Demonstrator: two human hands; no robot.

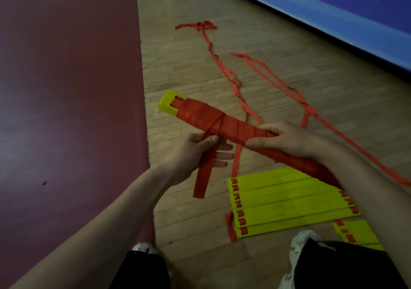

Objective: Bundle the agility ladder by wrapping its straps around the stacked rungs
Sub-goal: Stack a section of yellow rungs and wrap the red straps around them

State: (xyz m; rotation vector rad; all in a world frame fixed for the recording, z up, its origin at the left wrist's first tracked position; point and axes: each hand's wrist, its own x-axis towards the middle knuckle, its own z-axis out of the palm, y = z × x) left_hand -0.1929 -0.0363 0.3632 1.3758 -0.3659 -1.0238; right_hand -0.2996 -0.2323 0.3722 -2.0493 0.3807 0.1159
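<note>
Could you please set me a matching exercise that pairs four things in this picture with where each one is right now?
Things
1. wrapped bundle
2. loose strap end
3. flat yellow rungs
4. strap tangle

Places
A. on the wooden floor by the white shoe
B. hanging from the left hand
C. far off on the floor, near the blue banner
D. gripped by the right hand

Pairs: 1-D, 2-B, 3-A, 4-C

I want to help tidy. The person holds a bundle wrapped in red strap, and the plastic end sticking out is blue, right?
Not blue: the head view shows the plastic end sticking out of the bundle is yellow. The left hand and right hand do hold it, wrapped in red strap.
</note>
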